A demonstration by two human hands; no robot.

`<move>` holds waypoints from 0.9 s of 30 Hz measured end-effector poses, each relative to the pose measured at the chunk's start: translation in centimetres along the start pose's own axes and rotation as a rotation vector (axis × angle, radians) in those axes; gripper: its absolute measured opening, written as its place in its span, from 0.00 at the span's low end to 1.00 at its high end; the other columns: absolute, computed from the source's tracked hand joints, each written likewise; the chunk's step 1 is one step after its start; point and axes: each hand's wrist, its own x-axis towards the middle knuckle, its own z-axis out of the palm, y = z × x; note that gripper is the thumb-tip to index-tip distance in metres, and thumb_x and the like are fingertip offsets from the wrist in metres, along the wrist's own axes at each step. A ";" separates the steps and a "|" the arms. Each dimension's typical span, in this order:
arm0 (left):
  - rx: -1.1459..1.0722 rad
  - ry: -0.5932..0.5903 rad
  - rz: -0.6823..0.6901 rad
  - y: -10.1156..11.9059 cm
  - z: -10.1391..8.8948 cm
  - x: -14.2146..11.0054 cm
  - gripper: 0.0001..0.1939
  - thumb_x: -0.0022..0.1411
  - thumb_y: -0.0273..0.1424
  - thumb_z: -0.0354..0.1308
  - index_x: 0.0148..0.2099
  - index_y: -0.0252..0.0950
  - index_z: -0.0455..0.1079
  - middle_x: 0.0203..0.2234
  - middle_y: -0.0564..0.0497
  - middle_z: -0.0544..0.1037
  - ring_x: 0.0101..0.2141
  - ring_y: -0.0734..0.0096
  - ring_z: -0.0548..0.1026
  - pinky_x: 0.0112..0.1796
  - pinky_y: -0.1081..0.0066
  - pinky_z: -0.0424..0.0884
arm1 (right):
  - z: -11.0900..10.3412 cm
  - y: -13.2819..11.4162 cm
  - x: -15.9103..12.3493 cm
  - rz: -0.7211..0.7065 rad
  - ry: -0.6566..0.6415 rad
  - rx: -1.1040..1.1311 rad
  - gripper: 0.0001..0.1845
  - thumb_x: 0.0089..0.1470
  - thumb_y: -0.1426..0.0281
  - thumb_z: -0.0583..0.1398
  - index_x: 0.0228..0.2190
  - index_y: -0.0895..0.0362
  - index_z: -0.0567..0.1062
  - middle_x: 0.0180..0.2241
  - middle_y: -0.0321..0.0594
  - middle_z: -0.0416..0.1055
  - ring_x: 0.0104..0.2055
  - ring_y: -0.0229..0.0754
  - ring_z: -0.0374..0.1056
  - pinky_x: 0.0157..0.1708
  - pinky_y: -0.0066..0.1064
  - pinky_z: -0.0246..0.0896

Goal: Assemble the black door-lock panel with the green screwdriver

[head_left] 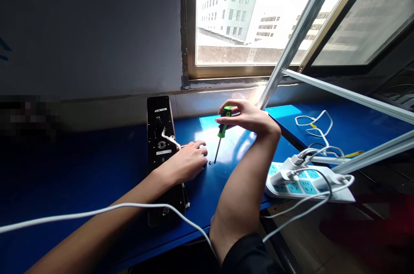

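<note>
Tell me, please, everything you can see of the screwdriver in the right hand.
The screwdriver has a black-and-green plastic-looking handle and a thin dark metal shaft. It hangs tilted, tip downward, pinched by the fingers of the right hand above the blue bench. The tip is close to the bench; whether it touches I cannot tell.

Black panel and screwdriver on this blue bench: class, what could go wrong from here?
The small dark part beside the tip of the screwdriver could be nudged by the left hand and lost. The white cable across the left forearm could snag and drag the black panel. Held only in the fingertips of the right hand, the screwdriver could slip.
</note>
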 end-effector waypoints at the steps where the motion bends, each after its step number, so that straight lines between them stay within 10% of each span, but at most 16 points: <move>1: -0.022 0.012 -0.005 0.0 0.0 0.0 0.07 0.63 0.22 0.63 0.40 0.38 0.81 0.44 0.42 0.82 0.59 0.43 0.71 0.48 0.52 0.74 | 0.0 0.0 0.1 -0.002 -0.003 0.002 0.25 0.44 0.56 0.77 0.37 0.57 0.78 0.32 0.41 0.80 0.34 0.43 0.79 0.37 0.35 0.81; 20: -0.067 0.100 -0.043 -0.1 -0.8 -0.5 0.05 0.64 0.25 0.64 0.41 0.37 0.81 0.46 0.41 0.82 0.58 0.44 0.72 0.53 0.47 0.75 | 0.1 0.2 0.7 -0.023 0.011 0.022 0.25 0.43 0.57 0.77 0.36 0.57 0.77 0.31 0.39 0.79 0.35 0.43 0.79 0.36 0.33 0.80; 27: -0.123 0.398 -0.138 -1.4 -3.6 -5.2 0.18 0.63 0.34 0.69 0.55 0.42 0.78 0.49 0.45 0.80 0.58 0.50 0.71 0.56 0.49 0.76 | 1.5 -2.8 0.4 -0.255 0.101 0.008 0.25 0.46 0.53 0.74 0.38 0.56 0.76 0.32 0.40 0.80 0.36 0.47 0.81 0.36 0.38 0.81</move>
